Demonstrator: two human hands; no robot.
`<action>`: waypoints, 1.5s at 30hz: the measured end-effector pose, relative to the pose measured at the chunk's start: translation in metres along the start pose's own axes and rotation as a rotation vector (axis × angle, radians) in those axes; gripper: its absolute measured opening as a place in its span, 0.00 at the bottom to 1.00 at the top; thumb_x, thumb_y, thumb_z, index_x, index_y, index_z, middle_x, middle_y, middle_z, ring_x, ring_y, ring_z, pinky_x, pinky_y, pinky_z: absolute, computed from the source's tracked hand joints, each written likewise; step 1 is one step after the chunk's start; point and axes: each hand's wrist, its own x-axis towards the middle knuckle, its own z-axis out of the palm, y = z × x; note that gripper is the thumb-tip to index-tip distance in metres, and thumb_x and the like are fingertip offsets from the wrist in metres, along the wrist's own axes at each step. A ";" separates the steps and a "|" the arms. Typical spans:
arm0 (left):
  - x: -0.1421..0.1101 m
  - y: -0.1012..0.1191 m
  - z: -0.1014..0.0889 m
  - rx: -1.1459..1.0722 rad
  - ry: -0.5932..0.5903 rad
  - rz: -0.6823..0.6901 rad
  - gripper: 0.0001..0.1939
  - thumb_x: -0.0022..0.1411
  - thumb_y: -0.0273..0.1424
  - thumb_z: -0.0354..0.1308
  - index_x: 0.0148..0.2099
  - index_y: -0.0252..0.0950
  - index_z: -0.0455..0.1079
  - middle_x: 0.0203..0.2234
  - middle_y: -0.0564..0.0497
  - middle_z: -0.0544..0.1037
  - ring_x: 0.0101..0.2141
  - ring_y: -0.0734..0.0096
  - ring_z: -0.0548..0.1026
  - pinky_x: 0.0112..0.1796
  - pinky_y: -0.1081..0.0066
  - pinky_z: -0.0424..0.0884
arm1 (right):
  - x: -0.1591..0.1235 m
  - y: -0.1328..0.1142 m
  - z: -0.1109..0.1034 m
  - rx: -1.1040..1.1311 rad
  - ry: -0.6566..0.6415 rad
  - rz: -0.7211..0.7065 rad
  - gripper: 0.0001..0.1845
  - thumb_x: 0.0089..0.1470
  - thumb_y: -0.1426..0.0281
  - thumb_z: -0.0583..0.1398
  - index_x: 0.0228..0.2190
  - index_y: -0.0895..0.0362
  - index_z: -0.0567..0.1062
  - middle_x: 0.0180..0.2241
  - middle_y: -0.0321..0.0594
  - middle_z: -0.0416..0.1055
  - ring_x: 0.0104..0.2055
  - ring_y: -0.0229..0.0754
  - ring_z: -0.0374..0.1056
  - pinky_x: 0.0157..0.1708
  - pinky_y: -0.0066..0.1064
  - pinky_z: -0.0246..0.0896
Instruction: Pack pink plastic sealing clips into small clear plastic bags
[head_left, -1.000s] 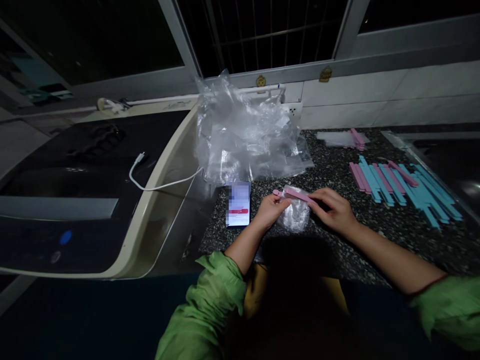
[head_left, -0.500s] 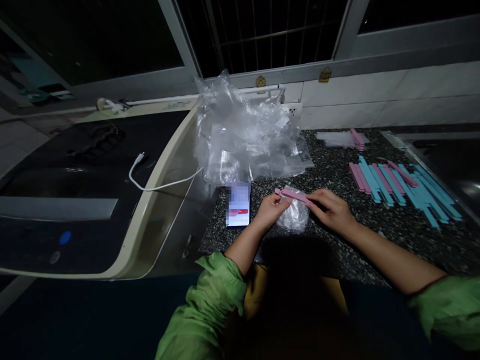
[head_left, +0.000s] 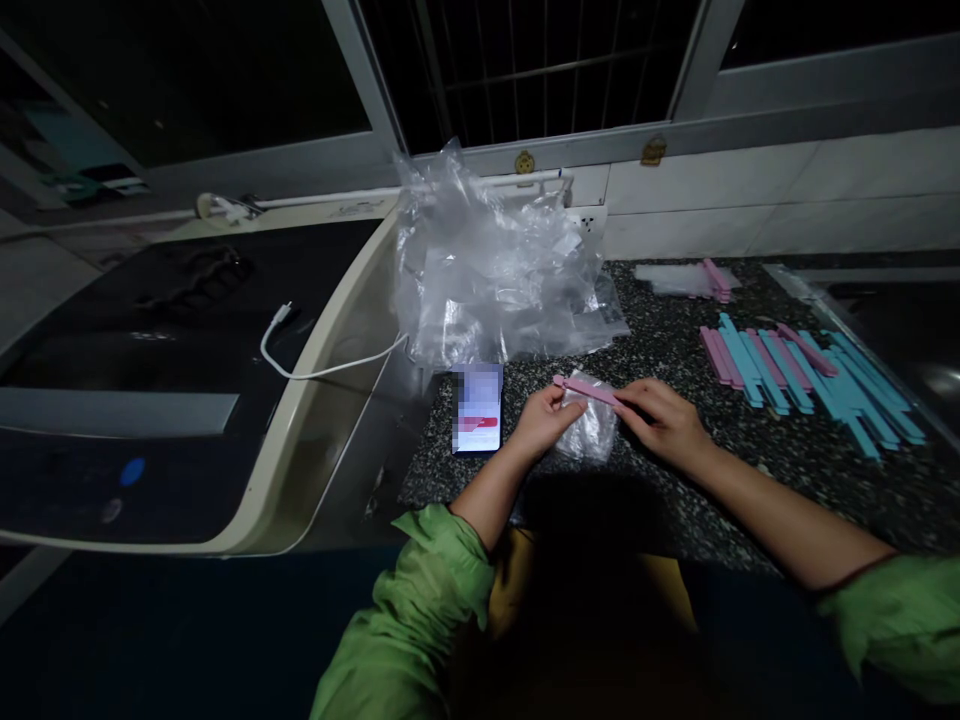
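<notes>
A slim pink strip (head_left: 591, 391), its exact kind unclear, is held level between my two hands. My left hand (head_left: 541, 420) pinches its left end, where a small rounded tip sticks out. At the other end, the thumb and fingers of my right hand (head_left: 667, 420) are closed on it. Under the strip lies a crumpled clear plastic bag (head_left: 589, 438) on the dark speckled counter (head_left: 675, 335). To the right is a spread of several similar strips, some pink (head_left: 721, 358), some light blue (head_left: 847, 395).
A phone (head_left: 478, 415) with a lit screen lies left of my hands. Behind it rises a heap of clear plastic bags (head_left: 495, 270). A washing machine (head_left: 285, 470) with a white cable (head_left: 322, 374) on its lid stands at left. More clear sleeves (head_left: 671, 279) lie near the tiled wall.
The view has shifted very slightly. Both hands keep their hold on the pink strip, with hardly any movement.
</notes>
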 end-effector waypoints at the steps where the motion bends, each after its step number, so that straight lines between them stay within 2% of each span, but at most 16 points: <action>1: 0.000 0.001 0.000 -0.005 0.009 0.013 0.16 0.36 0.36 0.68 0.27 0.32 0.71 0.21 0.55 0.73 0.24 0.77 0.66 0.31 0.75 0.61 | 0.000 0.000 0.000 -0.008 0.000 -0.011 0.09 0.53 0.73 0.58 0.38 0.55 0.74 0.31 0.42 0.71 0.33 0.40 0.69 0.32 0.32 0.68; 6: 0.000 0.002 -0.001 -0.010 0.071 0.058 0.20 0.35 0.40 0.69 0.28 0.31 0.72 0.21 0.55 0.73 0.25 0.77 0.65 0.30 0.75 0.60 | 0.000 0.001 0.000 -0.073 0.003 -0.082 0.10 0.53 0.74 0.59 0.39 0.55 0.73 0.30 0.42 0.70 0.33 0.40 0.68 0.31 0.33 0.68; 12: 0.003 -0.004 -0.005 0.038 0.114 0.123 0.21 0.40 0.46 0.65 0.25 0.31 0.70 0.18 0.57 0.69 0.23 0.79 0.62 0.27 0.76 0.57 | 0.000 -0.002 0.000 -0.066 -0.014 -0.110 0.10 0.53 0.74 0.58 0.39 0.56 0.72 0.31 0.42 0.70 0.33 0.41 0.67 0.33 0.33 0.67; 14: 0.002 -0.004 -0.006 0.066 0.100 0.133 0.21 0.42 0.46 0.64 0.25 0.31 0.70 0.19 0.57 0.69 0.23 0.78 0.63 0.28 0.76 0.58 | 0.000 -0.002 -0.002 -0.038 -0.006 -0.045 0.10 0.52 0.72 0.59 0.39 0.55 0.72 0.32 0.43 0.70 0.35 0.42 0.67 0.34 0.35 0.67; 17: 0.002 -0.003 -0.006 0.134 0.024 0.145 0.20 0.44 0.45 0.63 0.27 0.31 0.71 0.20 0.56 0.70 0.25 0.77 0.64 0.30 0.75 0.59 | 0.001 0.000 -0.004 0.006 -0.010 0.146 0.16 0.50 0.63 0.60 0.41 0.54 0.71 0.37 0.45 0.70 0.40 0.46 0.67 0.38 0.39 0.65; 20: 0.001 -0.003 -0.006 0.195 -0.057 0.194 0.18 0.46 0.44 0.63 0.28 0.32 0.72 0.21 0.55 0.71 0.27 0.75 0.66 0.32 0.74 0.61 | 0.001 0.004 -0.003 0.134 -0.136 0.298 0.20 0.48 0.56 0.60 0.40 0.54 0.72 0.36 0.43 0.72 0.39 0.46 0.67 0.38 0.39 0.65; 23: 0.002 -0.004 -0.007 0.258 -0.084 0.274 0.18 0.48 0.45 0.62 0.28 0.32 0.72 0.23 0.54 0.70 0.29 0.74 0.67 0.33 0.73 0.61 | 0.000 0.006 -0.001 0.271 -0.262 0.398 0.19 0.48 0.52 0.58 0.31 0.55 0.74 0.29 0.41 0.72 0.32 0.43 0.68 0.33 0.35 0.64; 26: 0.004 -0.006 -0.009 0.331 -0.087 0.342 0.18 0.50 0.46 0.60 0.28 0.33 0.72 0.23 0.53 0.68 0.29 0.73 0.66 0.32 0.73 0.60 | 0.000 0.004 0.000 0.316 -0.274 0.449 0.20 0.47 0.51 0.58 0.26 0.55 0.74 0.26 0.40 0.71 0.30 0.42 0.66 0.31 0.33 0.63; 32: 0.006 -0.008 -0.010 0.406 -0.096 0.426 0.22 0.53 0.49 0.56 0.27 0.33 0.72 0.23 0.53 0.67 0.28 0.73 0.65 0.31 0.73 0.60 | 0.002 0.000 -0.001 0.320 -0.257 0.473 0.22 0.46 0.49 0.58 0.25 0.55 0.74 0.25 0.40 0.71 0.30 0.42 0.66 0.32 0.33 0.61; 38: 0.005 -0.008 -0.010 0.420 -0.085 0.369 0.21 0.52 0.48 0.57 0.27 0.33 0.72 0.23 0.53 0.66 0.27 0.74 0.64 0.30 0.73 0.59 | 0.004 -0.002 -0.003 0.333 -0.250 0.489 0.22 0.45 0.49 0.59 0.24 0.56 0.74 0.25 0.40 0.71 0.30 0.41 0.65 0.32 0.34 0.62; 41: 0.005 -0.009 -0.009 0.425 -0.136 0.287 0.19 0.51 0.46 0.58 0.28 0.33 0.72 0.23 0.53 0.68 0.27 0.75 0.64 0.30 0.74 0.59 | 0.006 0.000 -0.009 0.341 -0.242 0.506 0.22 0.44 0.48 0.59 0.24 0.56 0.74 0.26 0.40 0.70 0.30 0.42 0.66 0.33 0.34 0.62; 45: 0.005 -0.011 -0.008 0.474 -0.210 0.184 0.16 0.51 0.42 0.59 0.25 0.32 0.72 0.21 0.54 0.69 0.26 0.75 0.65 0.29 0.74 0.59 | 0.010 0.006 -0.017 0.342 -0.266 0.534 0.25 0.43 0.46 0.58 0.24 0.55 0.74 0.26 0.41 0.71 0.31 0.43 0.67 0.34 0.35 0.63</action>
